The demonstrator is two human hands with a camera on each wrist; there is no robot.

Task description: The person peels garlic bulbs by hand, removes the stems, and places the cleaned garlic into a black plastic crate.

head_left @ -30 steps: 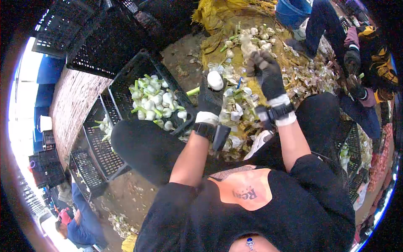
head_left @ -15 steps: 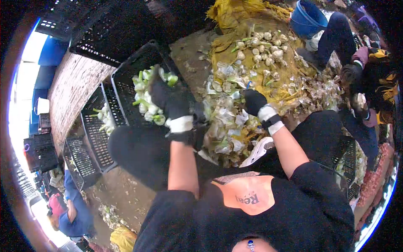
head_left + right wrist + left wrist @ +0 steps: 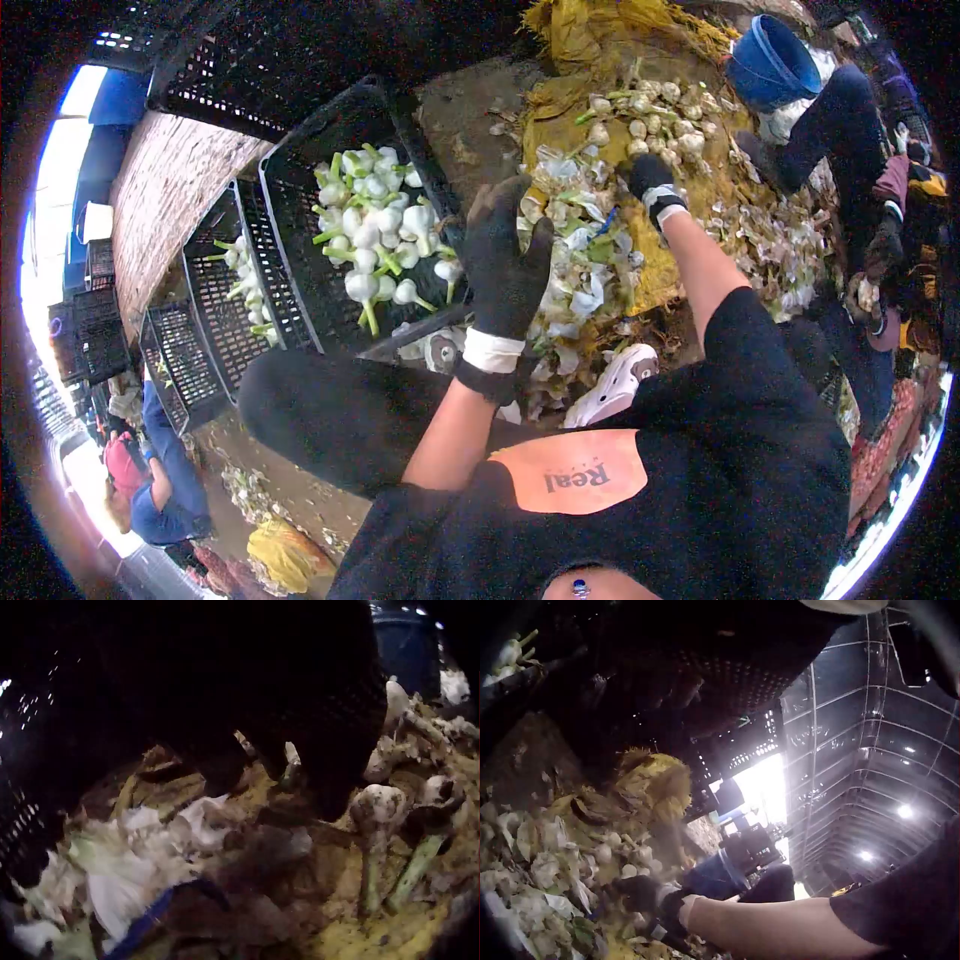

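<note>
The fingers of the left hand (image 3: 508, 265), in a dark glove, are extended, with the thumb set apart, and they grasp nothing that shows. The fingers of the right hand (image 3: 650, 178), gloved too, point away from the body and down at the near edge of the loose garlic (image 3: 668, 118); whether they grasp any of it, I cannot tell.

The crate (image 3: 299, 245) lies left of the left fingers, its right wall just beside them. The second crate (image 3: 222, 318) is farther left, past the first. The sack (image 3: 565, 100) spreads beneath and beyond the right fingers. Peelings (image 3: 580, 285) lie between the two hands, right of the left fingers, and more lie to the right of the right hand. The bucket (image 3: 765, 72) tilts beyond the right fingers, to their right. The shoe (image 3: 612, 388) is well back from the fingers of both hands, on the body side.

The white garlic, stems on (image 3: 385, 225), is heaped in the crate, left of the left fingers; more is in the second crate. The loose garlic lies on the sack, just beyond the right fingertips and to their right; in the right wrist view two of its bulbs sit near them, stems down. The blue strip (image 3: 607, 222) lies in the peelings, nearer the body than the right fingers.
</note>
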